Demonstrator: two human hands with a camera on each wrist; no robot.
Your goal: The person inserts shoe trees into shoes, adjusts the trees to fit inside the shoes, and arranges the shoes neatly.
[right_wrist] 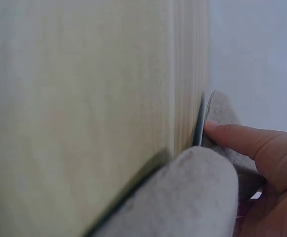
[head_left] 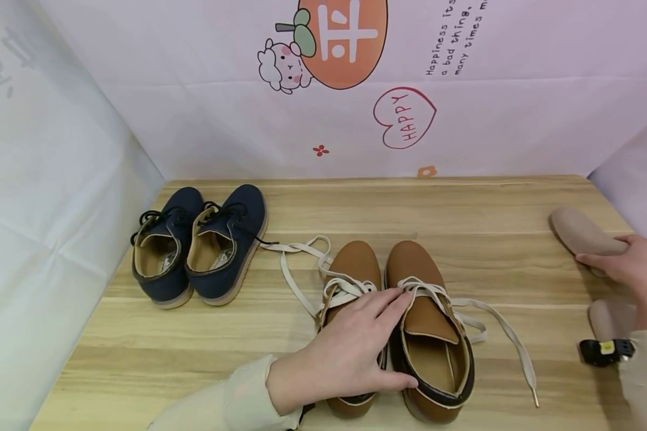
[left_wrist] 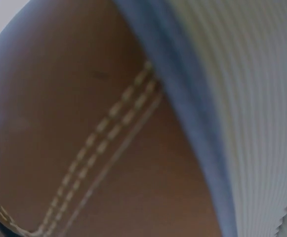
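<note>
A pair of brown lace-up shoes [head_left: 430, 323] stands side by side, toes pointing away, their white laces [head_left: 504, 326] trailing on the wood. My left hand [head_left: 350, 347] lies across the left brown shoe [head_left: 358, 263], fingers extended to the right shoe's lacing and thumb at its heel. Brown leather [left_wrist: 59, 123] with cream stitching fills the left wrist view. On the right, my right hand [head_left: 631, 272] pinches the rear of a greyish-beige shoe [head_left: 582, 233]. Its mate, a second beige shoe [head_left: 609, 320], sits nearer me, partly hidden by my wrist.
Two navy shoes [head_left: 215, 263] with black laces stand at the left on the wooden tabletop [head_left: 334, 206]. A white printed cloth [head_left: 205, 120] rises behind the table, with white cloth at both sides. A shoe's white lace reaches toward the navy pair.
</note>
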